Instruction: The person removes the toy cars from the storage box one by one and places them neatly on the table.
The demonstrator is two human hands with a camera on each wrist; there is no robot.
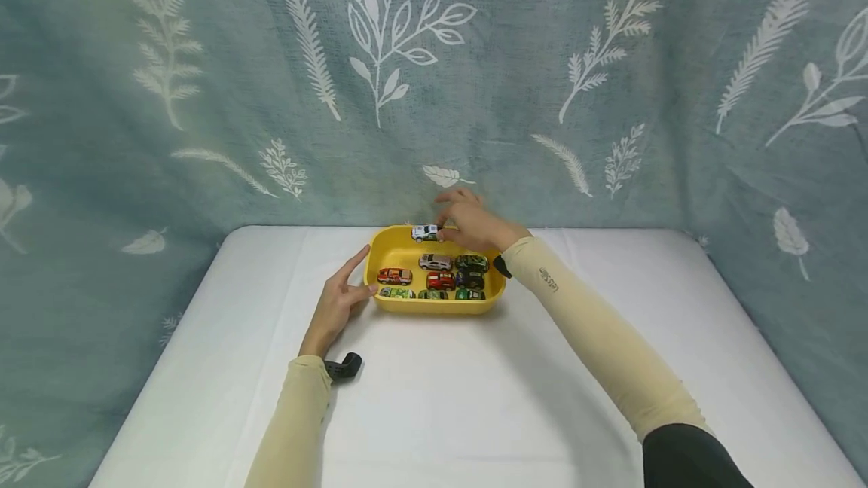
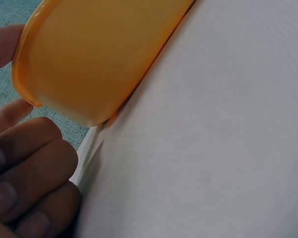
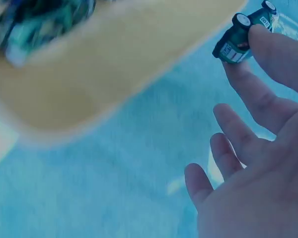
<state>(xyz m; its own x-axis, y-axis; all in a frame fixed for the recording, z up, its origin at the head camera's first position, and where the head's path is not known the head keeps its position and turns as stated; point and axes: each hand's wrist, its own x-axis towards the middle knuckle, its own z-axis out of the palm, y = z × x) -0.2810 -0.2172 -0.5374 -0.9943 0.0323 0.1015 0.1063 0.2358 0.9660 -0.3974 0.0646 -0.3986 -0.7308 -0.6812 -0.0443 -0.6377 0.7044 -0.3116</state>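
Observation:
A yellow tray (image 1: 437, 307) of small toy cars stands near the table's far edge. My left hand (image 1: 337, 306) is at its left end, its thumb and straight index finger spread along the rim and touching it. In the left wrist view, the other fingers (image 2: 35, 168) are folded under, beside the tray wall. Over the tray's back rim, my right hand (image 1: 468, 221) pinches a toy car (image 1: 425, 233) between thumb and index finger. That car looks white in the head view but dark teal in the right wrist view, and its wheels show. The right hand's remaining fingers are spread apart.
Several cars lie in the tray, among them a silver car (image 1: 435, 262), an orange-red car (image 1: 395, 276) and a red car (image 1: 441, 281). A white cloth covers the table (image 1: 434, 398). Behind it hangs a green leaf-patterned curtain (image 1: 502, 96), close to the tray.

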